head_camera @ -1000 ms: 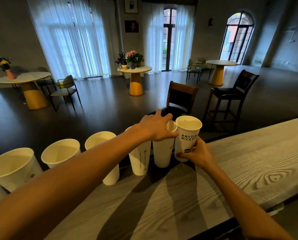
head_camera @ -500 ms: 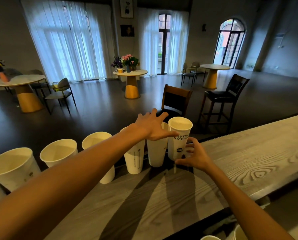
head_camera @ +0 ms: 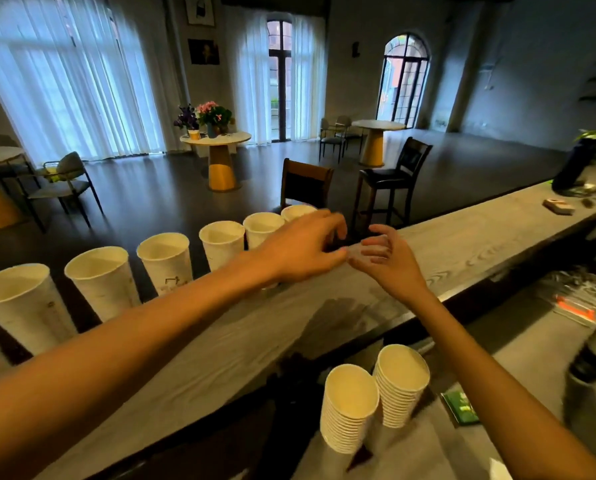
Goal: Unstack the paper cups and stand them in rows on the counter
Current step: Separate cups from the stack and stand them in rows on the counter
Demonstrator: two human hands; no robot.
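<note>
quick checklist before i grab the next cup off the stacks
1. Both hands free: left hand and right hand hold nothing: ok.
2. Row of cups upright along the far edge: ok.
3. Last cup standing steady: cannot tell, the left hand hides most of it.
4. Bare counter to the right of the row for more cups: ok.
5. Stacks within view below the counter, two side by side: ok.

My left hand (head_camera: 303,247) hides the lower walls of the two white paper cups (head_camera: 298,212) behind it. My blurred right hand (head_camera: 386,259) leaves its fingertips unclear. Far right of both, a dark cylindrical container (head_camera: 594,355) is blurred and cropped.
</note>
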